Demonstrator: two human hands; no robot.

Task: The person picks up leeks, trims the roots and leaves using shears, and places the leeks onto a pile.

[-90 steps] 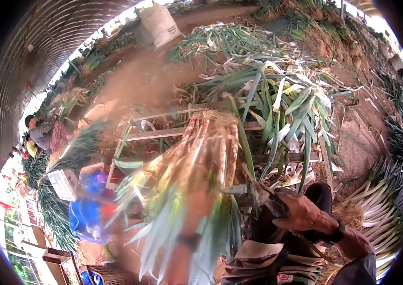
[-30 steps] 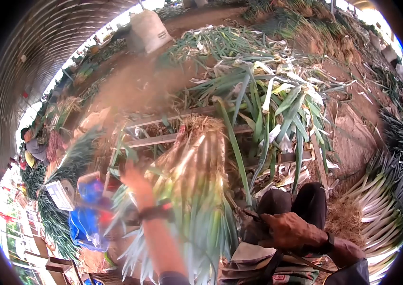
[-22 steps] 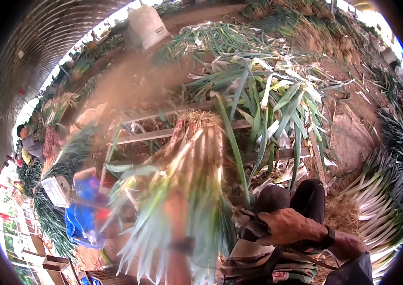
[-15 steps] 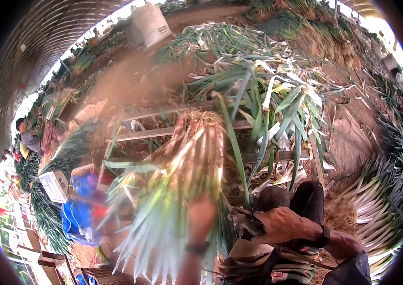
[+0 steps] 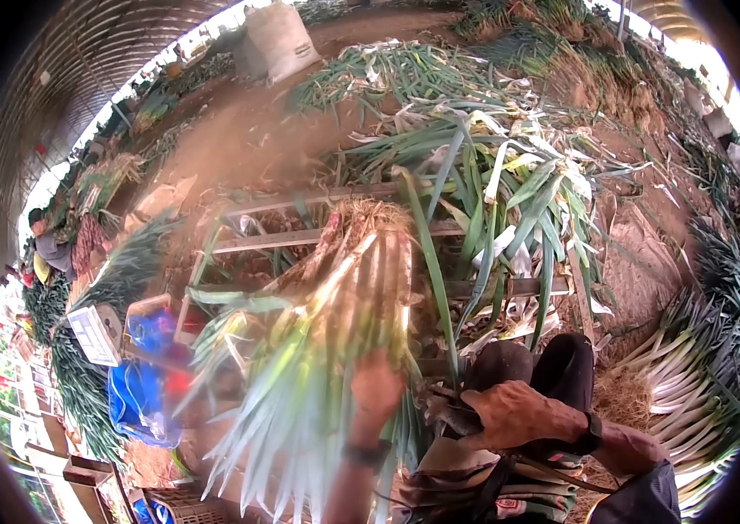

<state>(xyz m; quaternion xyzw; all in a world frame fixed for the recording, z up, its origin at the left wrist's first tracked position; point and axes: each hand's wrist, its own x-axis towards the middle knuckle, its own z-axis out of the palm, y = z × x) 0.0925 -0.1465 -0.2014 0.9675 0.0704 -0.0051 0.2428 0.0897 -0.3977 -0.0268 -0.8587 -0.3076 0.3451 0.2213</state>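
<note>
A bundle of long green onions (image 5: 300, 419) lies in front of me, roots away from me and leaves towards me. My left hand (image 5: 377, 389) is over the near right part of these onions, touching or very close to them; its fingers are smeared by motion. To its right, my right hand (image 5: 518, 415) is closed at my knees round a dark, worn thing (image 5: 448, 410) whose kind I cannot make out. A thin brown cord or hose (image 5: 562, 472) runs below my right wrist.
A wooden frame (image 5: 265, 239) lies beneath the bundle. Loose leaves (image 5: 509, 192) are heaped beyond it. Cleaned green onions (image 5: 693, 384) lie at right, a blue plastic bag (image 5: 136, 397) and a white box (image 5: 95, 335) at left. A white sack (image 5: 282, 44) stands far back. Another person (image 5: 55, 249) is at far left.
My left hand has shifted slightly up and to the right over the onions. My right hand has hardly moved. The onion bundle stays in place.
</note>
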